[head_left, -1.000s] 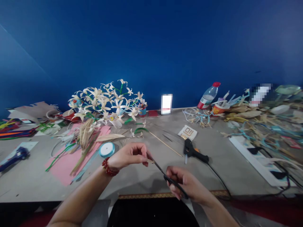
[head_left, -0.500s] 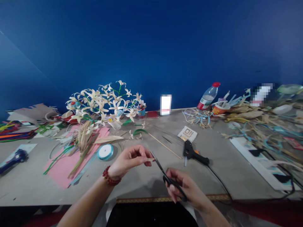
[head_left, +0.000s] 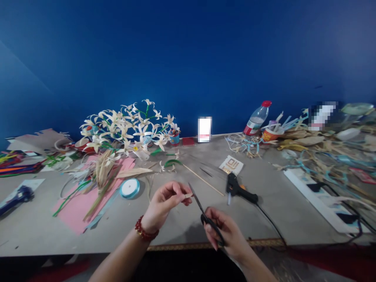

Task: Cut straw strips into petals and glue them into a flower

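Note:
Between the thumb and fingers of my left hand (head_left: 169,201) is pinched a small, pale strip (head_left: 188,195), which looks like a piece of dried husk. My right hand (head_left: 221,231) is wrapped round the black handles of a pair of scissors (head_left: 199,204). Their blades point up and to the left, with the tips beside the strip's free end. Whether the blades touch the strip I cannot tell. Both hands are above the grey table, close to its front edge. A blue-rimmed ribbon spool (head_left: 129,188) lies left of my left hand.
A black glue gun (head_left: 241,190) with its cord lies to the right, near a thin wooden stick (head_left: 202,179). White flowers (head_left: 126,129) stand at the back left. Pink paper (head_left: 70,213) bears dried husks. A power strip (head_left: 315,201) and a tilted bottle (head_left: 257,119) are on the right.
My left hand has shifted slightly to the right and its wrist has turned, the strip still pinched. The scissors have moved a little left and stand steeper.

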Available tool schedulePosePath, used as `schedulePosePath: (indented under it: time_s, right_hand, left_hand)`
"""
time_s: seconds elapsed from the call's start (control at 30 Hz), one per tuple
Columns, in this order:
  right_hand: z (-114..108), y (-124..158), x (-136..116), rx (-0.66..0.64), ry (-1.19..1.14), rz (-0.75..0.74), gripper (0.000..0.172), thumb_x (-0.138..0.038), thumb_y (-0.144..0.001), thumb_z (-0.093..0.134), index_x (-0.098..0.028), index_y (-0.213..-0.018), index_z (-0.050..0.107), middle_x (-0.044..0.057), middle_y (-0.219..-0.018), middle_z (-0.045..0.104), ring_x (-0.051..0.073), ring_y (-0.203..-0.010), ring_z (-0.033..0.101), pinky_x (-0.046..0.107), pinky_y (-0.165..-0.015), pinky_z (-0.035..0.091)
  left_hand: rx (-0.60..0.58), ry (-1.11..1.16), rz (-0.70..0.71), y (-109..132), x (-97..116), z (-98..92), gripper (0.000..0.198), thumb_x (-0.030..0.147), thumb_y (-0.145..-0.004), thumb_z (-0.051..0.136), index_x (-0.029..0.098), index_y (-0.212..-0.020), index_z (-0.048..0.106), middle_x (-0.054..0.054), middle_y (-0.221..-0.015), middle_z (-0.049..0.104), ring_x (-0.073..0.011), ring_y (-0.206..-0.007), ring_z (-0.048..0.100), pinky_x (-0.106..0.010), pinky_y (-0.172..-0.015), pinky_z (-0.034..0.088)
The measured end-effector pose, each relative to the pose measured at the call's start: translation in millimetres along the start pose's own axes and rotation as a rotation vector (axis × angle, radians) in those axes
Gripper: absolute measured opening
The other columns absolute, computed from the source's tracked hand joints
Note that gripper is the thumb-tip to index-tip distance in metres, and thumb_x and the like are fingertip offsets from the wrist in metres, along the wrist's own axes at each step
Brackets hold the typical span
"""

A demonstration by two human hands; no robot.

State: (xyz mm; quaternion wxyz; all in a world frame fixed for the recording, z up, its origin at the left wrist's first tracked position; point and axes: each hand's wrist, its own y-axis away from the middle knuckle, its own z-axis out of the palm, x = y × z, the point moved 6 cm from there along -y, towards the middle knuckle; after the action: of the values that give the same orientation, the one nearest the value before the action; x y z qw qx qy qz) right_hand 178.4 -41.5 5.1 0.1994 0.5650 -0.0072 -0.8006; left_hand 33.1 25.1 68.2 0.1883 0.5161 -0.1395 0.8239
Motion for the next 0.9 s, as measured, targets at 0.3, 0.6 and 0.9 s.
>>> schedulePosePath:
  time_s: [0.3,0.6,0.9]
  right_hand:
    - [4,7,-8,-0.122,0.081,0.006,0.055,-0.065,-0.065,0.074,-0.021,-0.073,0.042,-0.008,-0.053,0.050,0.004,-0.039,0.041,0.018,-0.044,0.033]
    - [-2,15,-6,-0.119,0.079,0.058,0.050,-0.055,-0.065,0.077,-0.021,-0.073,0.041,-0.006,-0.061,0.055,0.004,-0.041,0.044,0.017,-0.040,0.033]
    - [-8,17,-1,-0.133,0.083,0.053,0.046,-0.050,-0.067,0.077,-0.021,-0.074,0.042,-0.005,-0.064,0.058,0.004,-0.041,0.045,0.017,-0.040,0.034]
  left_hand:
    - [-0.128,-0.059,-0.086,2,9,-1.9,0.014,0.019,-0.082,0.069,0.014,-0.076,0.057,-0.007,-0.088,0.067,-0.0147,-0.073,0.064,-0.028,-0.073,0.049]
    - [-0.244,-0.115,-0.215,-2,15,1.7,0.018,0.022,-0.079,0.072,0.013,-0.074,0.057,-0.010,-0.093,0.070,-0.0175,-0.076,0.068,-0.032,-0.076,0.052]
    - [-0.260,-0.171,-0.257,-3,13,3.3,0.018,0.022,-0.079,0.071,0.013,-0.074,0.056,-0.012,-0.095,0.070,-0.0172,-0.075,0.069,-0.031,-0.076,0.052]
